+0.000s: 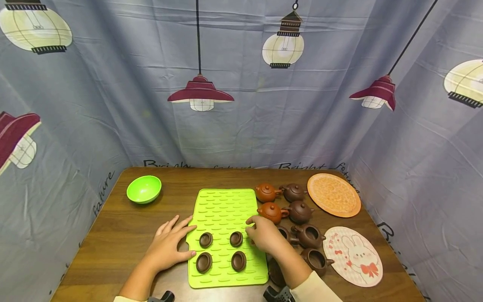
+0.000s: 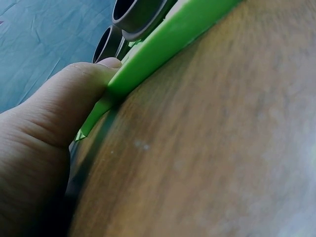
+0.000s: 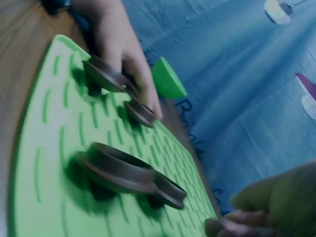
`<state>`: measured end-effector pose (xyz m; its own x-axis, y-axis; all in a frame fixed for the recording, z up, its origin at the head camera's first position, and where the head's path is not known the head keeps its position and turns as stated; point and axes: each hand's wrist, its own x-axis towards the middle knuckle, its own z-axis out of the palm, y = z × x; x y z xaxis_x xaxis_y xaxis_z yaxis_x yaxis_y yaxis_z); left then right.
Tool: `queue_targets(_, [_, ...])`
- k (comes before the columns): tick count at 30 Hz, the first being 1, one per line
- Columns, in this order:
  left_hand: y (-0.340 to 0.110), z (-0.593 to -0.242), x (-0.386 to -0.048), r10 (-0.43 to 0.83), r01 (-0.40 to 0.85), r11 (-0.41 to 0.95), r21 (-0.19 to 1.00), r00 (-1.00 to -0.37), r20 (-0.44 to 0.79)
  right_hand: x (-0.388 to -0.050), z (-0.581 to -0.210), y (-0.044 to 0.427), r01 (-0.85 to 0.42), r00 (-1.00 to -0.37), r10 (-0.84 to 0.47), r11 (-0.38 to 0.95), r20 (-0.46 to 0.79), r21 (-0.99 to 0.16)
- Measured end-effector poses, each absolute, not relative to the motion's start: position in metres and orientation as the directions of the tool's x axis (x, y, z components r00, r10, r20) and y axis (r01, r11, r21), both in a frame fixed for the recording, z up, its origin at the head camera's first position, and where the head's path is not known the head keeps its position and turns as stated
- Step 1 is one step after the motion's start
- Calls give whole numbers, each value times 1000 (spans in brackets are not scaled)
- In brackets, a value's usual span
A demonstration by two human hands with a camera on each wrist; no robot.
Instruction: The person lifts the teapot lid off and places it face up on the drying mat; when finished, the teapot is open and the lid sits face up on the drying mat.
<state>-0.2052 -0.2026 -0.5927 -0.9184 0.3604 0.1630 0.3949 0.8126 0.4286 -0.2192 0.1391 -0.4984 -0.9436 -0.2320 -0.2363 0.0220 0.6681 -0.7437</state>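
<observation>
My left hand [image 1: 166,247] rests with fingers spread along the left edge of a green silicone mat [image 1: 222,205]. In the left wrist view its thumb [image 2: 74,94] touches the mat's rim. Several dark brown teapot lids sit on the mat, among them a back-left lid [image 1: 206,239], a front-left lid [image 1: 204,262], a back-right lid [image 1: 236,239] and a front-right lid [image 1: 238,261]. My right hand [image 1: 266,235] is over the mat's right edge, beside the back-right lid, its fingers loosely bent. No held thing shows in it, though its palm side is partly hidden.
Right of the mat stand orange teapots [image 1: 271,212] and dark lidded teapots [image 1: 300,212]. Dark teapots without lids [image 1: 309,235] stand nearer, partly behind my right arm. An orange round mat [image 1: 333,195] and a rabbit-print round mat [image 1: 353,256] lie farther right. A green bowl [image 1: 144,189] is back left.
</observation>
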Motion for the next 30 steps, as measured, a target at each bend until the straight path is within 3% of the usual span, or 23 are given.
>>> queue_targets(7, [-202,-592,-205,362,387,812,436,-921,144,-237,-492,161,33,-993,-63,668,-100,-743])
queue_targets(13, [-203,-591,-205,361,383,817,431,-923,135,-250,-493,182,72,-997,69,657,-36,-750])
queue_targets(30, [-204,-591,-206,351,369,825,427,-928,123,-264,-514,198,134,-988,144,662,-50,-737])
